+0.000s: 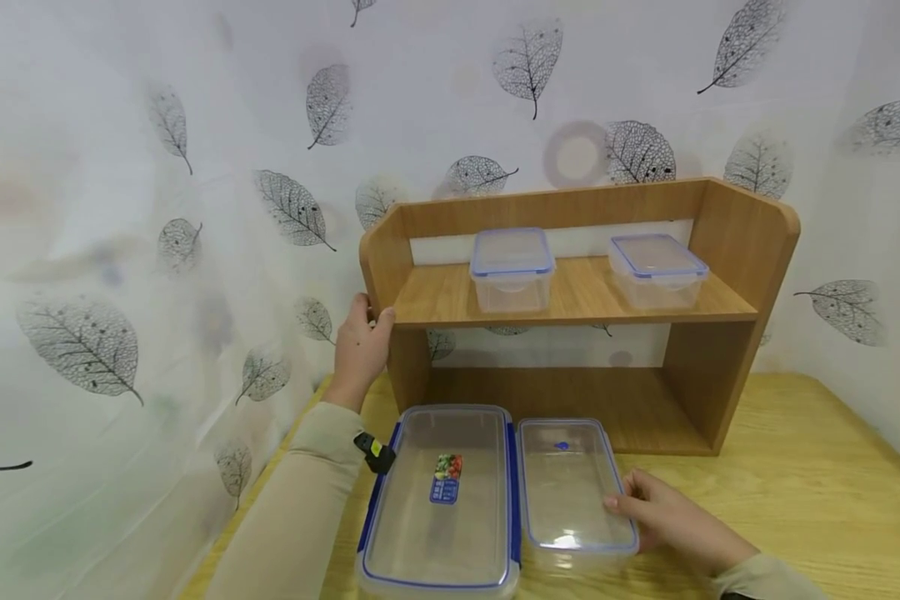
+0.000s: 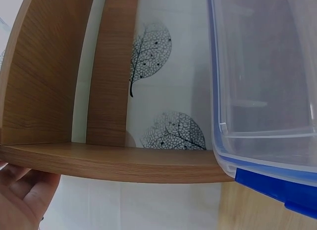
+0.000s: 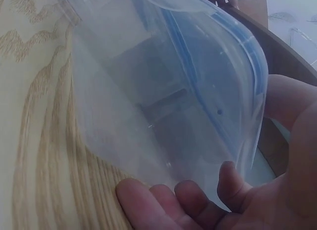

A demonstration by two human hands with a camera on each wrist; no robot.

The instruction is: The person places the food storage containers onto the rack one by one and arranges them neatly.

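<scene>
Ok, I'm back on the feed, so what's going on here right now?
A person's left hand grips the left side of a two-tier brown wooden shelf. Their right hand holds the right edge of a clear rectangular plastic container with a pale-blue-rimmed lid, in front of the shelf. Just left of that is a larger clear plastic container with dark blue side clips. Two small clear plastic boxes with blue-rimmed lids stand apart on the upper tier.
</scene>
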